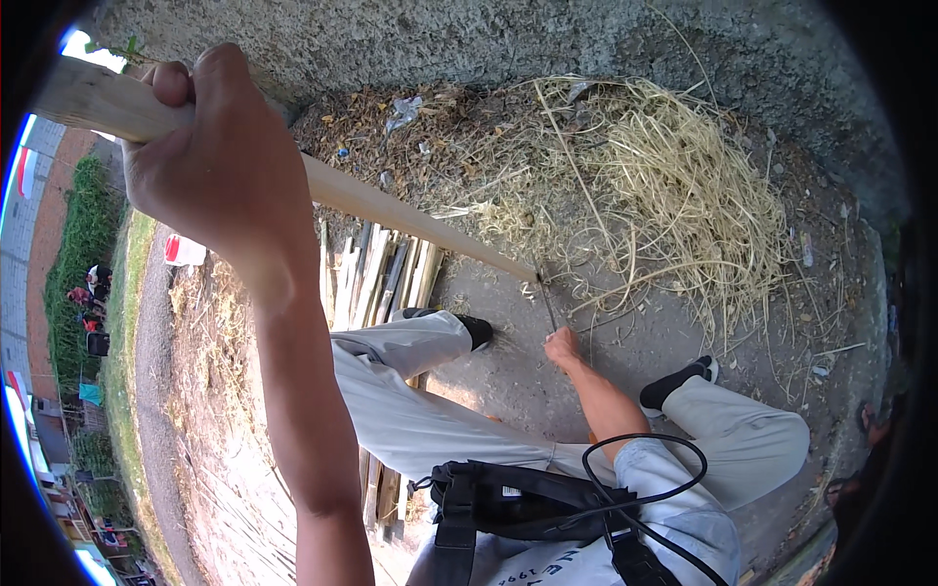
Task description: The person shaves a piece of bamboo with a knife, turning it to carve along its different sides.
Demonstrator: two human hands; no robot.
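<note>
My left hand [225, 156] is raised high at the upper left, its fingers wrapped round a pale bamboo pole [391, 210]. The pole slants down to the right, and its far end comes down close to the ground in the middle of the view. Lower down, my right hand [562, 347] is closed on a thin dark blade-like tool, probably a knife [546, 305]. The tool's tip meets or overlaps the pole's far end; contact cannot be made out. My right fingers hide its handle.
A heap of pale shavings [694, 186] lies by the rough wall [547, 44]. Split bamboo strips [376, 278] are stacked beside my left leg. Litter and dry leaves [362, 127] cover the ground's far side. A red-and-white container [184, 250] stands left. Several people [95, 293] are far off.
</note>
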